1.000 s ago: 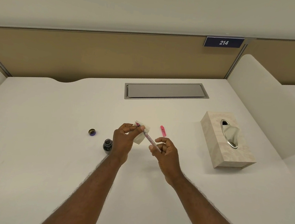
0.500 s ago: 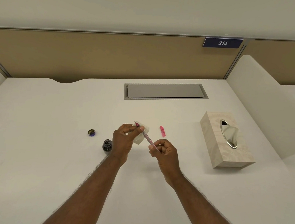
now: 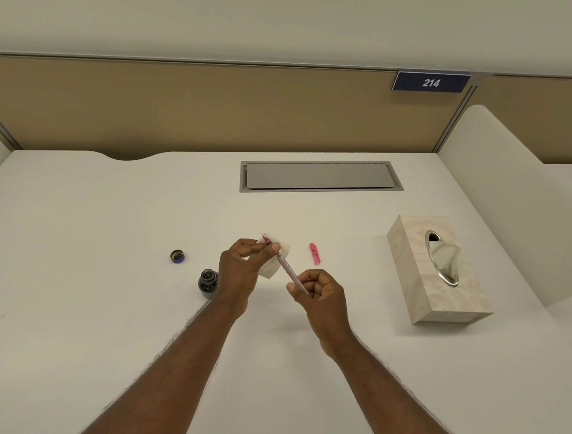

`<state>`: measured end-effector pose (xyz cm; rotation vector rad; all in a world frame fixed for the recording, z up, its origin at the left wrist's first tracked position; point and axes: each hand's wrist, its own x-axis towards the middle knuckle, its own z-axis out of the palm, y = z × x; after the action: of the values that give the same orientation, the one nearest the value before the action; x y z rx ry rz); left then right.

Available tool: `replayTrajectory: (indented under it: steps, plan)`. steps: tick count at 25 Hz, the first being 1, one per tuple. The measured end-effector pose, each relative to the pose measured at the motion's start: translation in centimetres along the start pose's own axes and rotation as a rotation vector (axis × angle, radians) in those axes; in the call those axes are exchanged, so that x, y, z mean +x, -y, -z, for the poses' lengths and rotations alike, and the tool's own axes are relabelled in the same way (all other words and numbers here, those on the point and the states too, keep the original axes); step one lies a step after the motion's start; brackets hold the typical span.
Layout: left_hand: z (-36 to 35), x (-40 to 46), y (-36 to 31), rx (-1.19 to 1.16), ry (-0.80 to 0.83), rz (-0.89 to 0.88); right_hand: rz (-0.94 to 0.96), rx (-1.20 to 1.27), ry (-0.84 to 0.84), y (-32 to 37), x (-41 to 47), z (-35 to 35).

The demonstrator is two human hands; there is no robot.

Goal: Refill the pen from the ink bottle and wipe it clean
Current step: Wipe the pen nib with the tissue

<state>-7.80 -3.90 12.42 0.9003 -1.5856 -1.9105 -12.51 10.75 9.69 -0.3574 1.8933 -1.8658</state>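
My right hand (image 3: 321,293) grips the back end of a slim pink pen (image 3: 287,270), which slants up to the left above the desk. Its nib end lies against a folded white tissue (image 3: 274,262) that my left hand (image 3: 243,268) pinches around the pen's front. An open dark ink bottle (image 3: 208,280) stands on the desk just left of my left wrist. The bottle's cap (image 3: 177,256) lies further left, upside down. A pink pen cap (image 3: 315,253) lies on the desk right of the tissue.
A beige tissue box (image 3: 435,297) stands at the right with a tissue sticking out of its metal slot. A grey cable hatch (image 3: 320,176) is set in the white desk (image 3: 65,302) at the back. Partition walls close off the back and right.
My right hand's fingers have curled tighter round the pen's back end and shifted slightly. The left hand keeps the tissue on the nib end.
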Motion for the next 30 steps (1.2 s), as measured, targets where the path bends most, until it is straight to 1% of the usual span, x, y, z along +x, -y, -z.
replayTrajectory:
  steps: [9,14,30]
  plan:
    - [0.09,0.0,-0.02,-0.003,0.003,-0.007,-0.026,0.013,-0.007,-0.08,0.02,-0.13]
    - [0.16,-0.04,0.01,0.006,0.002,-0.007,-0.002,0.008,-0.006,-0.18,0.04,-0.06]
    - [0.54,0.03,-0.07,-0.015,-0.011,0.003,-0.022,0.02,-0.012,-0.16,0.01,-0.51]
